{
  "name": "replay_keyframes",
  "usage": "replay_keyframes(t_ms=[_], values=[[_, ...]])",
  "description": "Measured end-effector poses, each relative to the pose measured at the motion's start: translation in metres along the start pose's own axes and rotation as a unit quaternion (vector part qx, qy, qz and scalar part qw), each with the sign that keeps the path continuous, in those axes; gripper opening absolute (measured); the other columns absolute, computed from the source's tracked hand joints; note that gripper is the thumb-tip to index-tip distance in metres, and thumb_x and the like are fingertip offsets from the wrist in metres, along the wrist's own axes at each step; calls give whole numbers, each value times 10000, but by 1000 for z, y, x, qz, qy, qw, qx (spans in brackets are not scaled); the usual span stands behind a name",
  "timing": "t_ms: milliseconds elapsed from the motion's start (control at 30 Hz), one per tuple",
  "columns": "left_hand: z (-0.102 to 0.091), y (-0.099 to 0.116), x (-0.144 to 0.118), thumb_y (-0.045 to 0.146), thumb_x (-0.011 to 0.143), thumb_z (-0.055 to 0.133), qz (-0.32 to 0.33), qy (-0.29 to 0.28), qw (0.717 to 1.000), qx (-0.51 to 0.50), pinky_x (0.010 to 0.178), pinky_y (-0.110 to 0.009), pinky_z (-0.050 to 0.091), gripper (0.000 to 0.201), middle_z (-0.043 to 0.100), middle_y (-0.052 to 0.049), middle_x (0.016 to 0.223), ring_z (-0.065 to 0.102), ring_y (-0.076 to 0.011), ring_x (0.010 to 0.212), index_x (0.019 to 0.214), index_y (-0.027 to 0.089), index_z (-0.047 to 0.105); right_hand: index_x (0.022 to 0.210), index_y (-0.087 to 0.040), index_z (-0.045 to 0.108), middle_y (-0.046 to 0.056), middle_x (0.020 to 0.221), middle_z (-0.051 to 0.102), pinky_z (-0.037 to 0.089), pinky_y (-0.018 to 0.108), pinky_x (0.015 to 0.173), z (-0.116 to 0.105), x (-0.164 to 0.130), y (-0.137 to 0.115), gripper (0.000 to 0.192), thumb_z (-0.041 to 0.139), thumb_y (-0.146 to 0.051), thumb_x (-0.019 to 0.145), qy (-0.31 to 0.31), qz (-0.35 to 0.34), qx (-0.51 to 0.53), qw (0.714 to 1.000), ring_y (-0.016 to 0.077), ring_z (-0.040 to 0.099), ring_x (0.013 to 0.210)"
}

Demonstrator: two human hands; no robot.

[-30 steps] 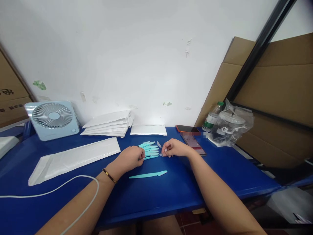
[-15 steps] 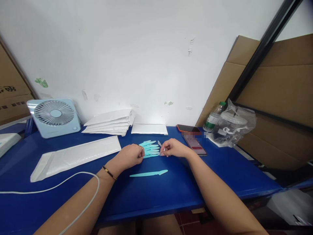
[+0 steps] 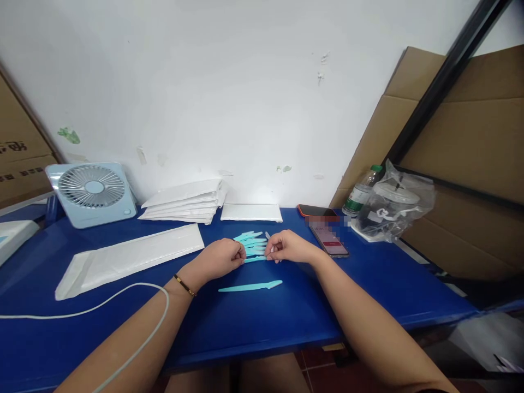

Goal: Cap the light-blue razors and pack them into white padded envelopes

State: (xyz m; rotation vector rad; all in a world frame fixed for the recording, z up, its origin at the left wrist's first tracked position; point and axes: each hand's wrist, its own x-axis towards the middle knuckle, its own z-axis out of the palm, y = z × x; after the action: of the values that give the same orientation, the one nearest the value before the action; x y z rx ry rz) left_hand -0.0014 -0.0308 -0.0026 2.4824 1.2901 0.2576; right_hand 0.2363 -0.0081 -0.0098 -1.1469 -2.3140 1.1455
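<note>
Together, both hands (image 3: 221,258) (image 3: 287,247) pinching slim turquoise razors (image 3: 252,244), fanned flat

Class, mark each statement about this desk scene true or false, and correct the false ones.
1. Both hands are at the bunch of teal sticks. True: the left hand and right hand meet there.
2. One teal stick lies alone, nearer the table edge. True.
3. The fan stands at the right end of the table. False: it stands at the left.
4. The phone lies left of the left hand. False: it lies right of the right hand.
5. The bottle is lying flat. False: it stands upright.
</note>
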Motion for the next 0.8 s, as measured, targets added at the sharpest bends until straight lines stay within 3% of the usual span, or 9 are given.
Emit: replay_keyframes(t_ms=[100,200,267,367,467,600,667,800], values=[[1,2,1,272,763,489,-2,10,1000,6,563,-237,353,166,647,-15,751,563,-149,670,810,218,638,841,-140,663,14,620,641,458,202,541,0,1,1,228,631,-323,709,3,5,11,1000,134,630,581],[-3,8,-1,302,755,522,-9,39,999,9,615,-248,377,178,640,-29,836,567,-168,753,871,213,624,833,-150,670,18,633,636,426,205,532,-6,6,7,207,567,-317,767,123,9,-65,990,120,596,557],[-7,15,-4,349,752,540,-2,40,999,-4,638,-252,392,212,628,-33,876,563,-175,792,897,214,614,797,-165,679,28,689,647,416,217,573,-9,12,12,179,571,-306,767,225,21,-136,965,127,586,615],[-10,29,-9,430,724,572,17,-28,999,-25,627,-251,400,274,620,-24,854,557,-170,765,895,220,612,775,-180,680,56,848,658,411,234,651,-8,26,18,158,630,-322,730,279,60,-196,938,160,586,767],[-7,38,-11,435,693,606,32,-88,995,-19,610,-245,391,282,620,-16,843,547,-162,739,878,222,613,745,-182,672,65,896,656,409,230,634,-7,35,20,128,647,-305,719,259,108,-189,941,173,589,807],[-3,38,-8,367,774,512,26,-106,994,11,572,-242,360,180,608,-10,758,529,-147,676,796,214,604,631,-168,655,40,719,666,401,207,553,-20,24,22,73,695,-224,656,230,127,-154,953,142,594,665],[-5,34,-6,353,787,493,17,-89,995,28,574,-245,354,171,602,-11,751,527,-151,681,779,213,590,645,-161,657,25,664,662,405,196,529,-30,8,23,62,693,-211,650,189,118,-111,969,115,582,582],[-11,23,-3,337,817,444,-11,-19,1000,8,623,-257,375,166,597,-16,784,536,-155,719,795,206,545,786,-143,671,15,646,653,435,193,520,-44,-17,17,219,689,-312,649,31,59,72,995,101,579,547]])
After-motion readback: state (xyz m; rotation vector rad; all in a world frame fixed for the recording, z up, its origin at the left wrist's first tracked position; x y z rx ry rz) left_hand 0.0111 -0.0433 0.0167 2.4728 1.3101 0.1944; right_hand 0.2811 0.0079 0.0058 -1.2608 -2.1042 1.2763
